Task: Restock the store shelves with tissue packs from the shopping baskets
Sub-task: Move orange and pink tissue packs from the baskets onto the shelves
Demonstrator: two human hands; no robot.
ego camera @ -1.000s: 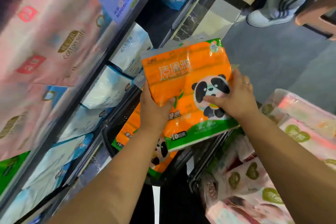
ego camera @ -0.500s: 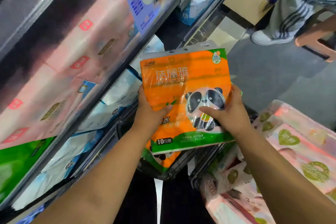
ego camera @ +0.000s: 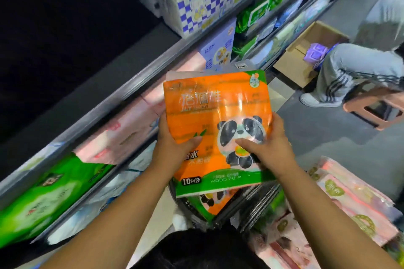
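from the head camera: both hands hold one orange tissue pack (ego camera: 209, 124) up in the air, face toward the wearer – a panda printed on it and a green band along the bottom. the left hand (ego camera: 172, 144) grips the pack's left edge, thumb laid across the front. the right hand (ego camera: 271, 148) grips the right edge, thumb pressed over the panda. the pack hangs above a black shopping basket (ego camera: 251, 205) on the floor, and a second orange pack (ego camera: 215, 203) lies in that basket, partly hidden under the held one. the held pack is just in front of the grey shelf edge (ego camera: 131, 87), not on it.

on the shelf below that edge sit pink packs (ego camera: 122, 133) and a green pack (ego camera: 43, 199), blurred. higher up stands a blue-and-white checkered pack (ego camera: 203, 0). to the right of the basket lies a heap of pink tissue packs (ego camera: 354, 199). further down the aisle an open cardboard box (ego camera: 299, 59) rests on the floor – beside it another person's striped trouser leg (ego camera: 341, 72) and a pink stool (ego camera: 376, 105).
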